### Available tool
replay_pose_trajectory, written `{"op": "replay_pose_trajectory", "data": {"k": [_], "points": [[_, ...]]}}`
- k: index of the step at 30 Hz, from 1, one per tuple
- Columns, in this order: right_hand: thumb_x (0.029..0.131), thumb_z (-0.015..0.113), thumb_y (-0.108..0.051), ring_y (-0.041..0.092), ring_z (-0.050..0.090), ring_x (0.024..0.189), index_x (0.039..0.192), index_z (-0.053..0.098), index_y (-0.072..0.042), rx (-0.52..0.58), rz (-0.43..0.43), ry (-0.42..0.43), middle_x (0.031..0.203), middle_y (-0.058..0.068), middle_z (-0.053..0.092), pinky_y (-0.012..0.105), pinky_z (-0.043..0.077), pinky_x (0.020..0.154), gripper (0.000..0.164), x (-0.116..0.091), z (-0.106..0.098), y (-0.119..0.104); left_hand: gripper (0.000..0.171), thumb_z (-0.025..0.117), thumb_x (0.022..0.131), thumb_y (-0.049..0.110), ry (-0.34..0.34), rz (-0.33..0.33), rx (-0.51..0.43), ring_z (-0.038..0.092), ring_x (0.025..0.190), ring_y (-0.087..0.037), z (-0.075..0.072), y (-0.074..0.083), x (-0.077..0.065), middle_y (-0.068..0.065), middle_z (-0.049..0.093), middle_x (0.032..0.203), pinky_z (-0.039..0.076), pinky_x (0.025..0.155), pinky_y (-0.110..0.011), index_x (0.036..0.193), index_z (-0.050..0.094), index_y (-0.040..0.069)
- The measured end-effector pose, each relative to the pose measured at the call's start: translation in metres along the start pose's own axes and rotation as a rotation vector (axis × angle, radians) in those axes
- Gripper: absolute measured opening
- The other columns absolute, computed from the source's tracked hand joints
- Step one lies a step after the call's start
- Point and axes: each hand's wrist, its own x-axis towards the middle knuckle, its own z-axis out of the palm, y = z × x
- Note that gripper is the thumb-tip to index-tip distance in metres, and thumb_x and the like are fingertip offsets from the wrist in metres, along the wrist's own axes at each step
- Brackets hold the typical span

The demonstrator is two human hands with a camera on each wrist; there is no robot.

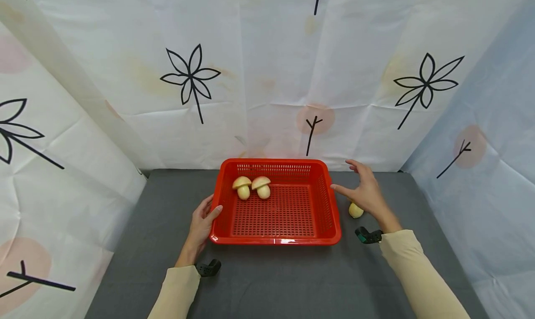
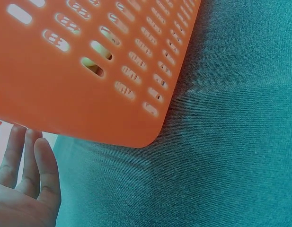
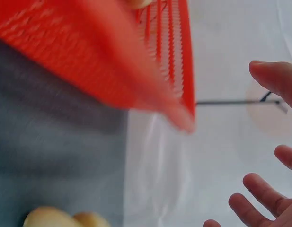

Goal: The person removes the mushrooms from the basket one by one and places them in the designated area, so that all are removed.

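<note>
Left hand (image 1: 202,221): curled on the left rim of the basket, thumb over the edge, fingers outside; grips that rim
Right hand (image 1: 368,193): thumb and fingers spread wide, holding nothing, just beside the basket's right side
Basket (image 1: 276,240): red, perforated, between the hands; whether its base touches the table cannot be told
Two toy mushrooms (image 1: 261,189): inside, side by side toward the left end, pale yellow stems, caps upward
Yellow piece (image 1: 356,211): on the table under the right hand, partly hidden, full shape unclear
Table (image 1: 267,286): grey, patterned cloth (image 1: 267,77) behind
Risks, as judged: held at one side only, the basket could tip or swivel if pulled, rolling the mushrooms; a basket shifted rightward could knock the yellow piece away
</note>
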Motion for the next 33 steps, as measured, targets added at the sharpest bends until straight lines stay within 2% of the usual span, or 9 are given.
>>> {"op": "replay_pose_trajectory", "data": {"k": [9, 17, 25, 33], "points": [[0.084, 0.085, -0.029, 0.04, 0.041, 0.132, 0.152, 0.041, -0.009, 0.042, -0.056, -0.071, 0.146, 0.023, 0.041, 0.068, 0.038, 0.104, 0.083, 0.019, 0.021, -0.036, 0.057, 0.064, 0.102, 0.016, -0.007, 0.006, -0.026, 0.052, 0.13, -0.042, 0.0, 0.001, 0.0, -0.017, 0.048, 0.149, 0.05, 0.1, -0.052, 0.152, 0.04, 0.007], [0.081, 0.088, -0.031, 0.042, 0.042, 0.13, 0.151, 0.041, -0.013, 0.023, -0.114, -0.178, 0.142, 0.023, 0.044, 0.064, 0.04, 0.104, 0.086, 0.033, 0.053, -0.058, 0.056, 0.063, 0.102, 0.014, -0.003, -0.002, -0.017, 0.054, 0.129, -0.04, 0.0, 0.001, 0.0, -0.016, 0.049, 0.149, 0.053, 0.097, -0.046, 0.152, 0.04, 0.008], [0.082, 0.087, -0.033, 0.042, 0.038, 0.138, 0.153, 0.04, -0.014, 0.007, -0.147, -0.297, 0.148, 0.021, 0.04, 0.062, 0.041, 0.106, 0.087, 0.044, 0.09, -0.067, 0.055, 0.063, 0.102, 0.011, 0.004, -0.009, -0.023, 0.056, 0.126, -0.039, 0.001, 0.003, 0.001, -0.018, 0.049, 0.148, 0.055, 0.095, -0.042, 0.152, 0.041, 0.006], [0.083, 0.086, -0.031, 0.04, 0.039, 0.137, 0.154, 0.04, -0.011, -0.036, -0.161, -0.391, 0.149, 0.02, 0.041, 0.06, 0.043, 0.106, 0.086, 0.055, 0.128, -0.077, 0.056, 0.063, 0.102, 0.014, -0.001, -0.008, -0.025, 0.054, 0.128, -0.04, 0.001, 0.003, 0.001, -0.019, 0.048, 0.149, 0.054, 0.097, -0.043, 0.152, 0.04, 0.004]]}}
